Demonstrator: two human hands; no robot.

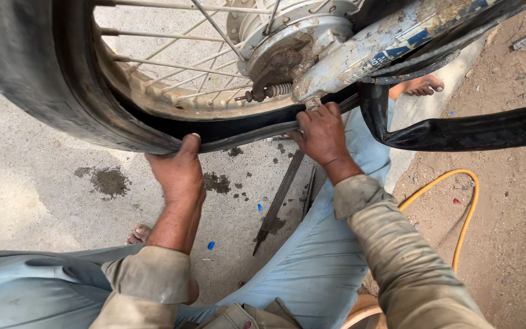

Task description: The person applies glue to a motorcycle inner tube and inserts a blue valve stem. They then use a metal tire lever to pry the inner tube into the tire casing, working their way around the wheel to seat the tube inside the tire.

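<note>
A motorcycle wheel fills the top of the head view: a worn black tyre [38,73], a dusty spoked rim [171,97] and a grey hub [287,49]. My left hand [178,170] grips the tyre's lower edge and holds it away from the rim. My right hand [321,134] presses into the gap under the hub, its fingers on the black inner tube [458,131], which loops out to the right.
A long metal file [278,201] and a thinner tool lie on the concrete between my knees. A yellow hose [458,207] curves over the dirt at right. A bare foot [424,85] shows behind the frame. Dark stains mark the concrete.
</note>
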